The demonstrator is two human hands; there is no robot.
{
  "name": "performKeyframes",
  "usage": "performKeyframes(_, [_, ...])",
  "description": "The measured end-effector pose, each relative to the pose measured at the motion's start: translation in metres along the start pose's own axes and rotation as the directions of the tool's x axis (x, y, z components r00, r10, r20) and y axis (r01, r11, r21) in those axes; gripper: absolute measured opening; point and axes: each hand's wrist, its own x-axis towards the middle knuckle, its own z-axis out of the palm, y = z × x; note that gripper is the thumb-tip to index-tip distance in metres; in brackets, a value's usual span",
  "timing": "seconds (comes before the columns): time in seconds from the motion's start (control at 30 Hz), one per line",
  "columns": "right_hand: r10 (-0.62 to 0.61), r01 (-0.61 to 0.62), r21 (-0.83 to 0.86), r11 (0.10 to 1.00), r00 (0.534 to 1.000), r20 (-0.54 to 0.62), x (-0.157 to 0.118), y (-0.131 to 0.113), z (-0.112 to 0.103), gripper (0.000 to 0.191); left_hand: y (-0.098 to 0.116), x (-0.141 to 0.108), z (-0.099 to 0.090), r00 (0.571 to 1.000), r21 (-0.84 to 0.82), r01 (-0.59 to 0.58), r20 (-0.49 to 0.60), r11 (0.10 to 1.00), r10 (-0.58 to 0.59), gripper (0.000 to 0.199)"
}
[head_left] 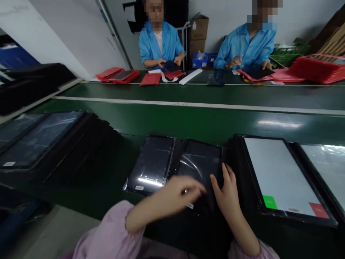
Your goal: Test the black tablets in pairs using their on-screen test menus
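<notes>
A dark tablet [202, 154] with a glossy clear film lies in front of me, with a small white label near its lower edge. My right hand [228, 189] rests at its right side, fingers stretched and apart, the thumb over the screen. Above the tablet's lower left part is my left hand [185, 189], smeared by motion with the fingers bent. Whether it grips anything is unclear. Just left lies a second dark tablet [152, 163], also under film and labelled. To the right, a lit tablet [279, 172] shows a white screen with green and red corner patches.
Another pale-screened tablet [326, 169] lies at the far right. Stacked dark trays [67, 144] hold tablets on the left. Across the green bench [151, 117], two people in blue work beside red pouches [318, 70], a white strip [191, 76] and a blue bin [199, 60].
</notes>
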Motion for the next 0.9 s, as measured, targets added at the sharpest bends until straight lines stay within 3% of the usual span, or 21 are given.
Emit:
performKeyframes(0.07, [-0.073,0.071,-0.051,0.996,0.997,-0.023,-0.001,0.005,0.009,0.082,-0.008,0.027,-0.037,0.984,0.329,0.092,-0.173,0.940,-0.036,0.037])
performKeyframes(0.13, [-0.131,0.126,-0.107,0.986,0.991,-0.041,0.003,0.009,0.016,0.076,-0.022,0.056,-0.066,0.928,0.595,0.259,-0.372,0.761,-0.024,0.044])
performKeyframes(0.2, [-0.181,0.170,-0.161,0.972,0.982,-0.052,0.012,0.012,0.021,0.073,-0.039,0.081,-0.080,0.902,0.657,0.327,-0.430,0.679,-0.018,0.055])
performKeyframes(0.33, [-0.238,0.217,-0.233,0.948,0.969,-0.066,0.034,0.012,0.026,0.067,-0.063,0.104,-0.080,0.895,0.691,0.345,-0.447,0.635,0.001,0.060])
performKeyframes(0.67, [-0.209,0.195,-0.250,0.948,0.977,-0.030,0.044,0.004,0.018,0.063,-0.078,0.110,-0.080,0.900,0.679,0.301,-0.435,0.669,0.037,0.059])
performKeyframes(0.8, [-0.162,0.150,-0.208,0.967,0.986,-0.040,0.037,0.002,0.017,0.066,-0.081,0.095,-0.095,0.899,0.641,0.264,-0.434,0.720,0.057,0.058])
performKeyframes(0.87, [-0.141,0.129,-0.184,0.974,0.989,-0.050,0.020,0.002,0.014,0.068,-0.088,0.069,-0.108,0.859,0.558,0.290,-0.510,0.777,0.046,0.060])
performKeyframes(0.9, [-0.132,0.121,-0.173,0.977,0.990,-0.052,0.009,0.002,0.011,0.067,-0.093,0.052,-0.114,0.793,0.442,0.325,-0.609,0.836,0.014,0.061])
